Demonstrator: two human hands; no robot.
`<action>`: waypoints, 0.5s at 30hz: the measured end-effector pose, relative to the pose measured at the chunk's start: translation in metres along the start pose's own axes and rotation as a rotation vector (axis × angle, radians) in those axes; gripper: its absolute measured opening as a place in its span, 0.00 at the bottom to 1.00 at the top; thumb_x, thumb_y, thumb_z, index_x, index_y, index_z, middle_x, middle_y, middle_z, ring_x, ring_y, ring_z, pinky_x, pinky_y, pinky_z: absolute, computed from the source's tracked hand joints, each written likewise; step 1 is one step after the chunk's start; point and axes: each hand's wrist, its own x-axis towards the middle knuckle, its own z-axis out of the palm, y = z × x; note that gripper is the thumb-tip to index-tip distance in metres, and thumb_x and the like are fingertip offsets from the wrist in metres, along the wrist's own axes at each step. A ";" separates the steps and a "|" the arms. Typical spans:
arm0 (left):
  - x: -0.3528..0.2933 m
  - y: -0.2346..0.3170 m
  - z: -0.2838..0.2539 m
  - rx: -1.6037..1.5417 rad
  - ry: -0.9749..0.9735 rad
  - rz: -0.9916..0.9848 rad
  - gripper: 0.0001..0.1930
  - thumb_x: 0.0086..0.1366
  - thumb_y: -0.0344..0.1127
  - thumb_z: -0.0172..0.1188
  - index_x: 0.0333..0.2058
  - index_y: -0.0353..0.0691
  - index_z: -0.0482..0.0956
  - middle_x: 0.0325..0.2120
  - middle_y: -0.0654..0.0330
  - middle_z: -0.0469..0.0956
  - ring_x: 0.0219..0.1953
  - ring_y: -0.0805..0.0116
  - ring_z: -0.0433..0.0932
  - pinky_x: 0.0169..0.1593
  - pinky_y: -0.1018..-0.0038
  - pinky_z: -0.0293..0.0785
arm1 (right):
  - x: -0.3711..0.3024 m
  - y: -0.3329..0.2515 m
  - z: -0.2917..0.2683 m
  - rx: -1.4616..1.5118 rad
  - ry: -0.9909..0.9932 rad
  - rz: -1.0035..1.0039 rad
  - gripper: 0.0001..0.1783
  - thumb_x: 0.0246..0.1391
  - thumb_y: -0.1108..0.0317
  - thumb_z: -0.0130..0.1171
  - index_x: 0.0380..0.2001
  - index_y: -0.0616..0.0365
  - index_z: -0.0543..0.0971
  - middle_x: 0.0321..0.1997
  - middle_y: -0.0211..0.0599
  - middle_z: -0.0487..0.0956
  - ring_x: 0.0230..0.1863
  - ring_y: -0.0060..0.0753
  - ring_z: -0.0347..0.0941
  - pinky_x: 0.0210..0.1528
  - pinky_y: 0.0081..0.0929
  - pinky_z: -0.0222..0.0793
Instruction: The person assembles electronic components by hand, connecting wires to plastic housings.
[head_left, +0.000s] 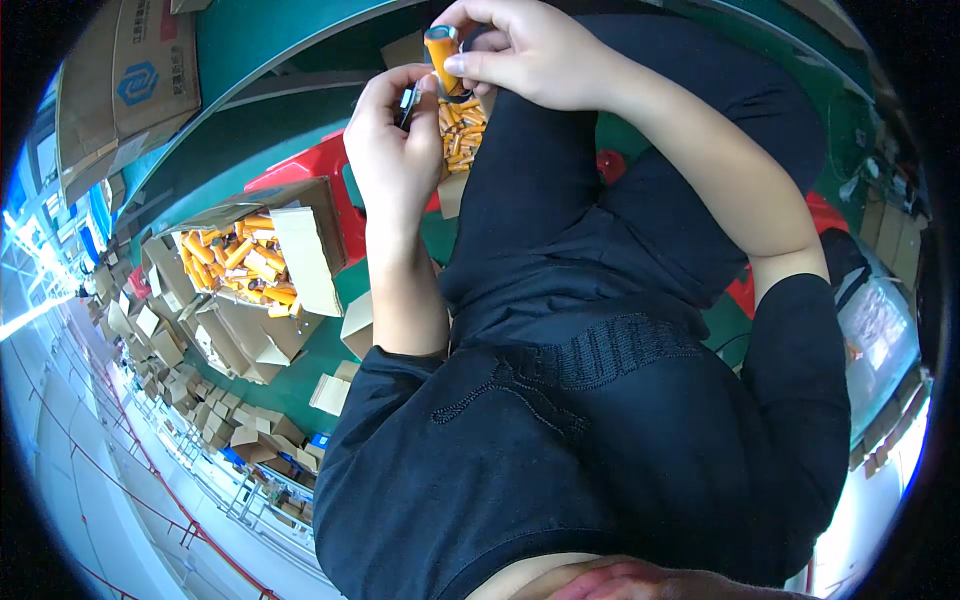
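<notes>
At the frame's upper middle, the right hand (530, 58) grasps an orange tube (441, 52), and the left hand (392, 140), just beside it, pinches a small black piece (407, 110). Loose orange tubes (235, 258) fill a cardboard box (308, 262), left of centre.

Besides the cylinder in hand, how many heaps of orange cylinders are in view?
2. The left heap lies in an open carton; the upper heap shows between the left hand and the dark trouser leg, partly covered. Others may be hidden.
</notes>
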 end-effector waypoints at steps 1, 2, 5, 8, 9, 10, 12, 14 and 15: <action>-0.001 0.002 0.001 -0.039 0.026 0.007 0.07 0.69 0.29 0.64 0.43 0.32 0.83 0.34 0.54 0.85 0.30 0.70 0.80 0.32 0.78 0.76 | 0.001 0.001 -0.001 0.093 -0.003 0.028 0.15 0.62 0.74 0.62 0.51 0.68 0.77 0.43 0.44 0.82 0.38 0.30 0.78 0.41 0.23 0.76; -0.002 0.003 0.001 -0.077 0.052 0.015 0.08 0.69 0.30 0.64 0.44 0.32 0.83 0.35 0.55 0.85 0.30 0.72 0.79 0.34 0.79 0.75 | 0.002 0.002 -0.001 0.186 -0.006 0.055 0.16 0.62 0.74 0.61 0.51 0.68 0.76 0.44 0.44 0.82 0.38 0.29 0.78 0.42 0.23 0.76; -0.002 0.003 0.001 -0.180 0.072 0.029 0.09 0.70 0.30 0.64 0.44 0.32 0.82 0.36 0.55 0.85 0.33 0.72 0.79 0.37 0.79 0.75 | 0.003 -0.001 -0.003 0.279 -0.017 0.092 0.16 0.63 0.74 0.61 0.52 0.68 0.76 0.45 0.44 0.81 0.39 0.29 0.78 0.43 0.21 0.76; -0.001 0.000 -0.001 -0.373 0.059 0.046 0.08 0.69 0.30 0.65 0.41 0.30 0.83 0.39 0.52 0.84 0.39 0.64 0.83 0.43 0.75 0.80 | 0.003 -0.007 -0.005 0.279 -0.043 0.120 0.17 0.64 0.74 0.60 0.54 0.68 0.75 0.46 0.44 0.81 0.40 0.27 0.78 0.44 0.19 0.74; 0.000 -0.001 -0.001 -0.373 0.057 0.047 0.08 0.69 0.30 0.65 0.41 0.30 0.83 0.39 0.52 0.84 0.39 0.64 0.83 0.43 0.75 0.80 | 0.002 -0.007 -0.005 0.279 -0.041 0.119 0.17 0.64 0.74 0.60 0.54 0.68 0.75 0.46 0.44 0.81 0.40 0.27 0.78 0.44 0.19 0.74; 0.000 -0.002 0.000 -0.427 0.035 0.037 0.08 0.69 0.30 0.66 0.41 0.30 0.83 0.39 0.52 0.84 0.40 0.64 0.83 0.43 0.74 0.80 | 0.001 -0.006 -0.005 0.289 -0.048 0.105 0.16 0.64 0.74 0.60 0.53 0.68 0.75 0.45 0.43 0.81 0.40 0.27 0.78 0.43 0.18 0.74; 0.000 -0.005 0.000 -0.537 -0.010 0.016 0.08 0.68 0.31 0.67 0.41 0.31 0.83 0.40 0.51 0.83 0.41 0.63 0.83 0.45 0.73 0.80 | -0.001 -0.005 -0.004 0.309 -0.062 0.076 0.15 0.63 0.73 0.61 0.51 0.68 0.76 0.43 0.42 0.81 0.38 0.26 0.77 0.42 0.17 0.73; 0.000 -0.007 0.000 -0.591 -0.032 0.003 0.09 0.68 0.31 0.67 0.40 0.31 0.83 0.41 0.51 0.83 0.42 0.62 0.83 0.46 0.73 0.80 | -0.003 -0.007 -0.003 0.320 -0.070 0.063 0.15 0.63 0.72 0.62 0.50 0.67 0.77 0.43 0.42 0.81 0.37 0.26 0.77 0.41 0.17 0.73; -0.001 -0.009 -0.001 -0.618 -0.071 -0.002 0.09 0.67 0.31 0.68 0.40 0.31 0.83 0.42 0.51 0.83 0.42 0.62 0.83 0.47 0.72 0.80 | -0.004 -0.009 -0.003 0.282 -0.061 0.067 0.14 0.63 0.72 0.62 0.49 0.67 0.77 0.41 0.41 0.81 0.36 0.25 0.76 0.40 0.17 0.73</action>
